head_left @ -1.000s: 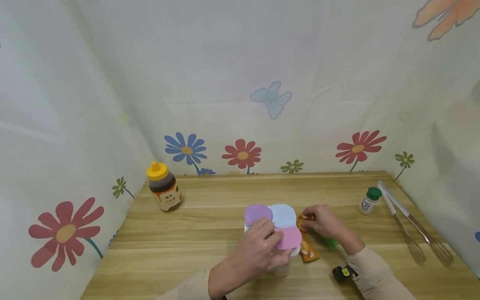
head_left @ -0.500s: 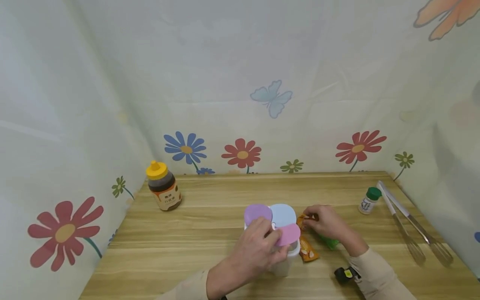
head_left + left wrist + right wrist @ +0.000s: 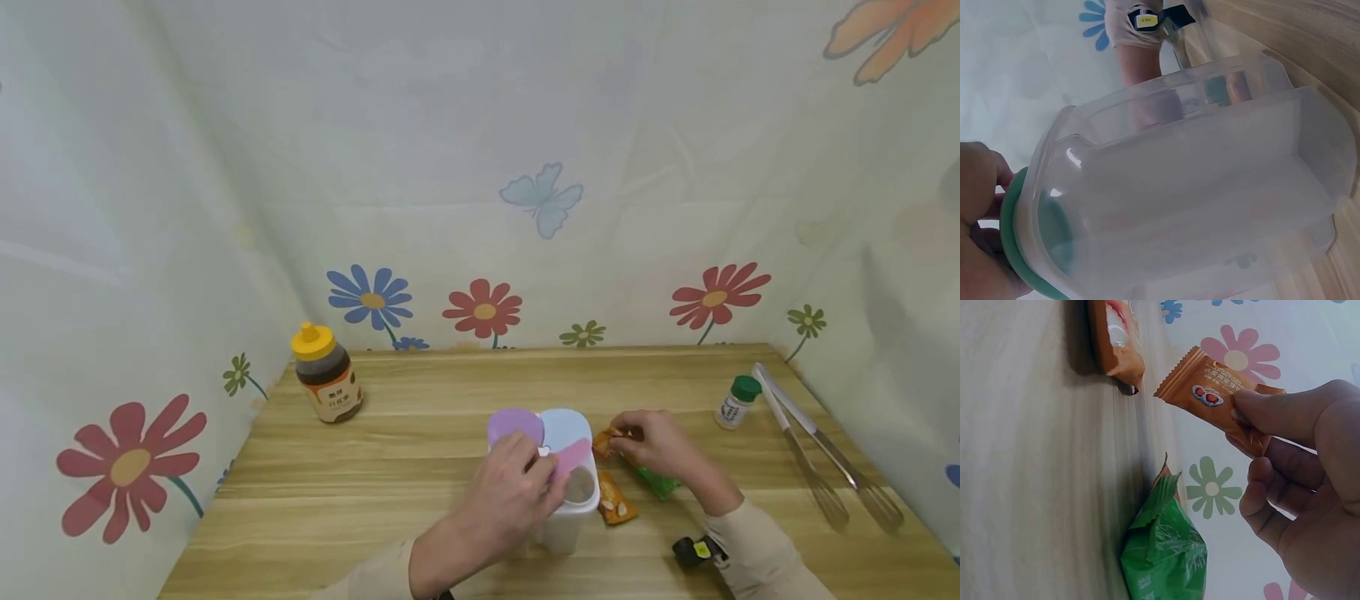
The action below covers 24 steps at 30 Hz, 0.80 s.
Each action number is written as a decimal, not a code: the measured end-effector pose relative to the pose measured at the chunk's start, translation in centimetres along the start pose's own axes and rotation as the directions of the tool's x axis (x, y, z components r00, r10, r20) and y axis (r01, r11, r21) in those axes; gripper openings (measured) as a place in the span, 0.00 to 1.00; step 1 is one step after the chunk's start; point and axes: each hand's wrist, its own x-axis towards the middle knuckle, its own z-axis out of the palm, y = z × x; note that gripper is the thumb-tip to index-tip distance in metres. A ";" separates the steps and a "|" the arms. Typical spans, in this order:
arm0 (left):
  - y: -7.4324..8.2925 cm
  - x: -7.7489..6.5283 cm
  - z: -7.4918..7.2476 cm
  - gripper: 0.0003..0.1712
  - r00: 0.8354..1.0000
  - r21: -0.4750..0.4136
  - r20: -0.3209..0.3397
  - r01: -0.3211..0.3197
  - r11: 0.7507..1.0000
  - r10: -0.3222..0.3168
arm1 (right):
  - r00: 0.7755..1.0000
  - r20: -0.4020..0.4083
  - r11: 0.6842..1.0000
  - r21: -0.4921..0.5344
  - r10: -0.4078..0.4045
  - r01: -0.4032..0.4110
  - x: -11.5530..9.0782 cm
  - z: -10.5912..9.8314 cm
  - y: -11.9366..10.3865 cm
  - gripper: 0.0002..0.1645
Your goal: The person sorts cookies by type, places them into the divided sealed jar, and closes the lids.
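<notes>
A translucent storage box (image 3: 558, 533) with colored flap lids stands at the table's front middle. Between thumb and fingers, my left hand (image 3: 504, 493) pinches the pink lid (image 3: 574, 456), which tilts up and bares a round opening (image 3: 580, 485). Purple (image 3: 515, 425) and blue (image 3: 566, 428) lids lie flat; a green lid (image 3: 1013, 250) shows in the left wrist view, under the left hand. To the box's right, my right hand (image 3: 660, 454) pinches a small orange snack packet (image 3: 1213, 394), raised off the table. Another orange packet (image 3: 617, 500) and a green packet (image 3: 660, 483) lie beside it.
A honey bottle (image 3: 330, 379) with a yellow cap stands at the back left. On the right are a green-capped shaker (image 3: 737, 403) and metal tongs (image 3: 813, 446). A floral cloth (image 3: 450, 167) surrounds the wooden table (image 3: 390, 467).
The pink lid has swung up from lying flat, lifted by my left hand, uncovering the opening below. My right hand has shifted slightly right, with the orange packet in its fingers.
</notes>
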 end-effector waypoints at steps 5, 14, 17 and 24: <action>-0.1 -0.3 -0.2 0.12 0.999 -0.041 0.029 0.037 0.998 -0.036 | 1.000 0.006 0.999 0.050 0.012 -0.012 -0.1 -0.3 0.0 0.07; -0.5 -0.5 -0.4 0.16 0.990 -0.002 0.059 0.124 0.992 -0.124 | 1.000 -0.011 0.997 0.068 0.024 -0.024 0.1 -0.9 -0.6 0.08; -0.6 -0.5 -0.5 0.17 0.991 0.003 0.049 0.126 0.992 -0.126 | 1.000 -0.022 0.997 0.072 0.017 -0.016 0.2 -1.1 -0.8 0.09; -0.8 -0.6 -0.5 0.13 0.992 0.006 0.058 0.114 0.993 -0.115 | 0.995 -0.098 0.998 0.055 -0.001 0.007 -0.1 -1.3 -1.2 0.08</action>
